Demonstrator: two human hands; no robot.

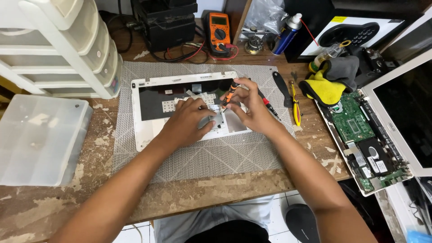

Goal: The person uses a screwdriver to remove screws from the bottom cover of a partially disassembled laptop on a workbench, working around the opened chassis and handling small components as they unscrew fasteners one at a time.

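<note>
A white laptop palmrest cover point(148, 123) lies upside down on a grey woven mat point(202, 155) in the middle of the worn wooden bench. My left hand point(189, 119) presses flat on the cover's inner metal plate, fingers spread. My right hand point(252, 105) grips a small orange-and-black screwdriver point(230, 92), held nearly upright with its tip down on the cover beside my left fingers.
Right of the mat lie a black-and-red screwdriver point(270, 104), a yellow-handled tool point(295, 105) and a black pry tool point(281, 87). An opened laptop base with its green board point(360, 130) sits at the right, yellow and grey cloths point(330, 81) behind it. A clear organizer box point(38, 139), white drawers point(67, 45), an orange multimeter point(218, 29) and a spray can point(287, 33) ring the bench.
</note>
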